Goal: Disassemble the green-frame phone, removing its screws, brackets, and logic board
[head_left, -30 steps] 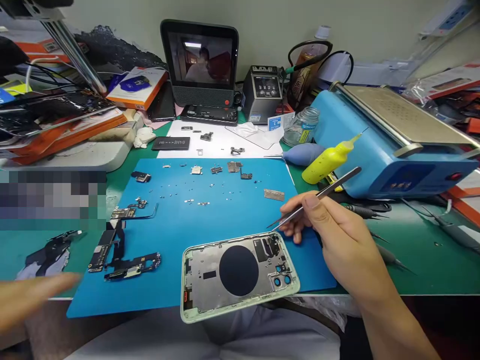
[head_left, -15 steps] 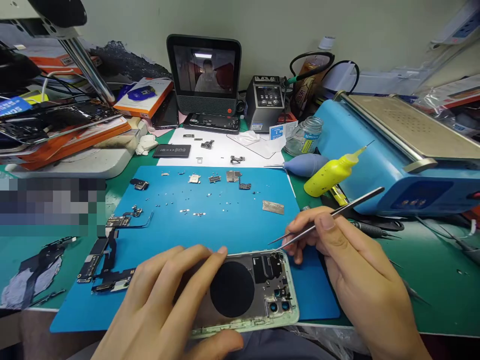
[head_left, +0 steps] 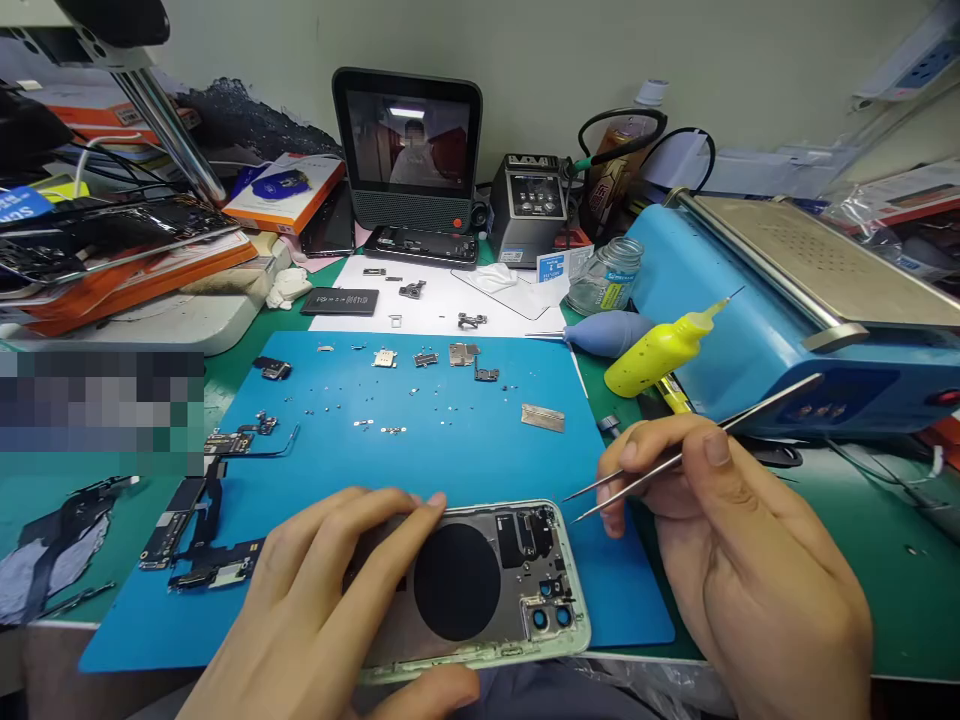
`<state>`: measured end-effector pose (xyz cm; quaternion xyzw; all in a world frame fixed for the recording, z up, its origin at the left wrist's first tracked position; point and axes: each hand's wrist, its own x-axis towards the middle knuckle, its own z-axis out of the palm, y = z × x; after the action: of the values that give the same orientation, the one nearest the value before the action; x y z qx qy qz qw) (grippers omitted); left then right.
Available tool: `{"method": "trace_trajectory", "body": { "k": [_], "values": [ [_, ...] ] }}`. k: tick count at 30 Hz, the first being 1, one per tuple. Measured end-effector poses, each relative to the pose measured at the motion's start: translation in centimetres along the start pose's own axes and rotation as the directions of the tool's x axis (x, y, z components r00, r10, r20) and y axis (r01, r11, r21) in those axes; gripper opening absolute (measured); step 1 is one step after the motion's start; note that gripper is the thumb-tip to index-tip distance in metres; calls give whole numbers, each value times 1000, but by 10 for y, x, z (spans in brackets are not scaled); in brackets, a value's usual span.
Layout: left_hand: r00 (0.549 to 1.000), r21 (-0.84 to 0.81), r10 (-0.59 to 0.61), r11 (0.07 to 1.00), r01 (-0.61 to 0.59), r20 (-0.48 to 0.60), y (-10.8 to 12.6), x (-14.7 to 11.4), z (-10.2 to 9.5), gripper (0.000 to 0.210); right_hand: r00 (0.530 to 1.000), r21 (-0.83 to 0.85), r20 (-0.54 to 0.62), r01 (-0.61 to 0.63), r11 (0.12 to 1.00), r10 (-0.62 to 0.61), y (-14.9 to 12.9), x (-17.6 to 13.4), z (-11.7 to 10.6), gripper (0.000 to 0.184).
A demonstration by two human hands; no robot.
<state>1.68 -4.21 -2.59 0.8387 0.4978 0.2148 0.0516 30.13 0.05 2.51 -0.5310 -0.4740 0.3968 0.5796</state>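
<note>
A pale green phone housing [head_left: 517,630] lies at the front edge of the blue mat [head_left: 442,460], its inner side facing up with a round black pad. My left hand [head_left: 330,600] grips it, fingers over the far edge and thumb along the near edge. In my right hand [head_left: 720,520] is a pair of metal tweezers [head_left: 660,465], held between thumb and fingers. Their two tips are apart, with nothing visible between them, just off the housing's upper right corner. Tiny screws and several small metal parts [head_left: 543,417] are spread across the mat behind.
Circuit boards with flex cables [head_left: 176,520] lie along the mat's left side. Behind stand a screen device [head_left: 409,140], a soldering station [head_left: 529,205] and a glass jar [head_left: 611,275]. A yellow dispensing bottle [head_left: 652,360] and a blue heating plate unit [head_left: 720,330] stand at right.
My right hand has drawn the tweezers to the right, away from the housing's corner, and their tips have spread slightly. My left hand still holds the housing.
</note>
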Motion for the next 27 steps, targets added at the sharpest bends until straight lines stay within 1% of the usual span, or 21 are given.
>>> {"method": "trace_trajectory", "body": {
  "k": [3, 5, 6, 7, 8, 10, 12, 14, 18, 21, 24, 27],
  "values": [
    [999, 36, 39, 999, -39, -15, 1, 8, -4, 66, 1000, 6, -14, -9, 1000, 9, 0, -1, 1, 36],
    [993, 43, 111, 993, -109, -39, 5, 17, -8, 62, 1000, -1, -14, -9, 1000, 9, 1, 0, 2, 37],
    [988, 32, 150, 988, -148, -47, 7, 23, -10, 57, 1000, -9, -14, -11, 1000, 10, 1, 0, 3, 37],
    [979, 14, 199, 980, -198, -51, 11, 28, -12, 47, 1000, -15, -13, -4, 1000, 4, 1, 1, 4, 37],
    [976, -8, 210, 978, -211, -50, 16, 33, -12, 35, 1000, -22, -14, 1, 1000, -2, 1, 1, 4, 37],
    [978, -54, 203, 977, -206, -51, 26, 42, -11, 24, 1000, -40, -17, 10, 999, -10, 2, 1, 6, 37],
    [987, -104, 156, 982, -160, -47, 36, 47, -7, 23, 999, -63, -32, 24, 998, -26, 2, 0, 7, 36],
    [989, -134, 140, 980, -146, -55, 42, 50, -1, 25, 997, -84, -57, 42, 996, -46, 3, -1, 8, 35],
    [975, -121, 216, 968, -220, -43, 41, 55, 2, 24, 994, -107, -76, 68, 992, -77, 2, -3, 8, 35],
    [972, -113, 234, 966, -233, -5, 38, 58, -2, 23, 994, -116, -62, 83, 990, -91, 1, -2, 9, 34],
    [979, -139, 202, 969, -203, -16, 37, 60, -4, 29, 993, -132, -44, 102, 986, -109, 0, -3, 9, 33],
    [980, -151, 196, 969, -196, -15, 38, 60, -3, 30, 987, -220, 29, 161, 962, -159, 1, -4, 8, 35]
  ]
}}
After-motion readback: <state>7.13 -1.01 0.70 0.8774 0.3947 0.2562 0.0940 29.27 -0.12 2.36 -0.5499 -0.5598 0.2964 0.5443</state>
